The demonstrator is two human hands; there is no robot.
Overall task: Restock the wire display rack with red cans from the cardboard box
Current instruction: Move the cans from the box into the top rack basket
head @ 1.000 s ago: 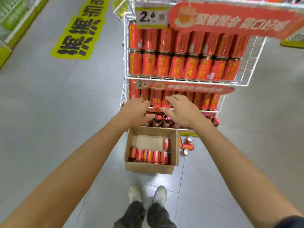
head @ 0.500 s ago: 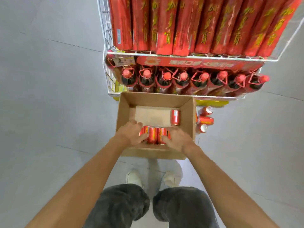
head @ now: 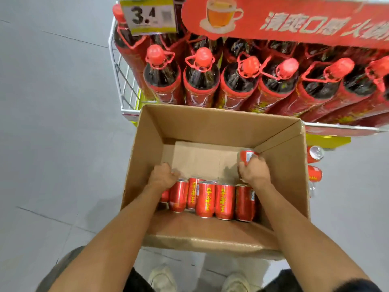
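An open cardboard box point(head: 147, 144) stands on the floor in front of the white wire display rack point(head: 117, 66). Several red cans point(head: 214, 200) with yellow lettering stand in a row along the box's near wall. My left hand point(head: 163, 177) curls over the top of a can point(head: 179, 196) near the row's left end. My right hand point(head: 254, 172) grips a separate red can point(head: 247, 155) by the box's right wall. The rack's bottom shelf shows only large dark bottles point(head: 202, 81) with red caps.
Loose red cans point(head: 315, 153) lie on the grey floor just right of the box. A price tag point(head: 148, 16) and a red banner point(head: 284, 20) hang on the rack above the bottles. My shoes point(head: 162, 279) are right behind the box.
Both hands came down from the rack's can shelf into the box. My right hand moved from the row to the lone can and took hold of it. The view dropped closer.
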